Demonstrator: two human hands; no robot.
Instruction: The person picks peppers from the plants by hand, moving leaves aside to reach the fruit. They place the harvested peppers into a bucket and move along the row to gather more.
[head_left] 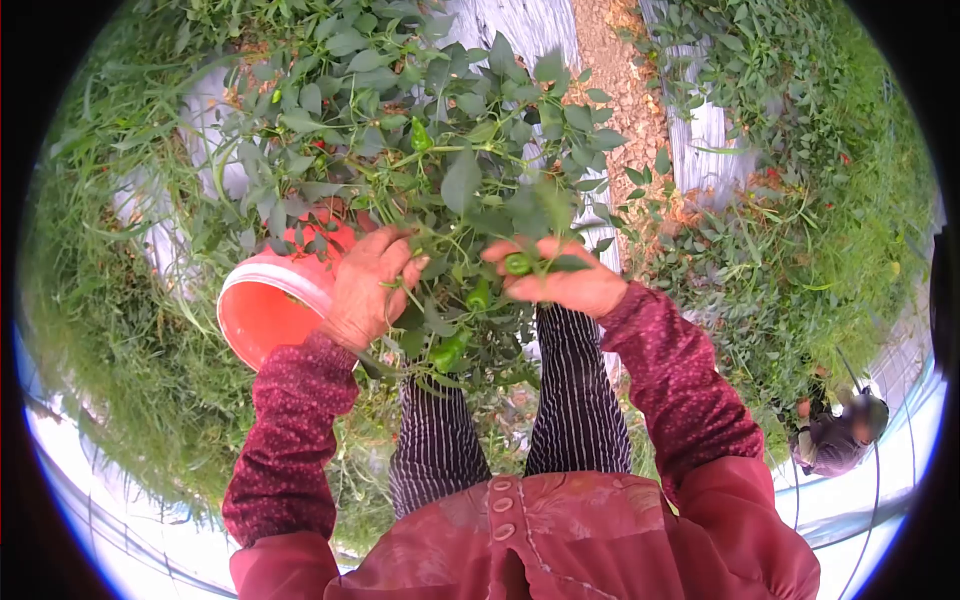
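Observation:
A leafy pepper plant (462, 180) stands before me. At its left side, my left hand (368, 290) is closed with curled fingers on a thin pepper stem; leaves partly hide the fingertips. My right hand (572, 280) has its thumb and fingers round a small green pepper (517, 264), with a leaf beside it. Between and below the hands hang two more green peppers, one (479, 295) near the right fingertips and another (449, 350) lower down. Higher up on the plant is a further green pepper (421, 135).
A red bucket (262, 275) with a pale rim lies tilted beside my left wrist, partly covered by leaves. Pale plastic sheeting (700, 150) and a strip of bare soil (615, 90) run between plant rows. Another person (838, 440) is at the far right.

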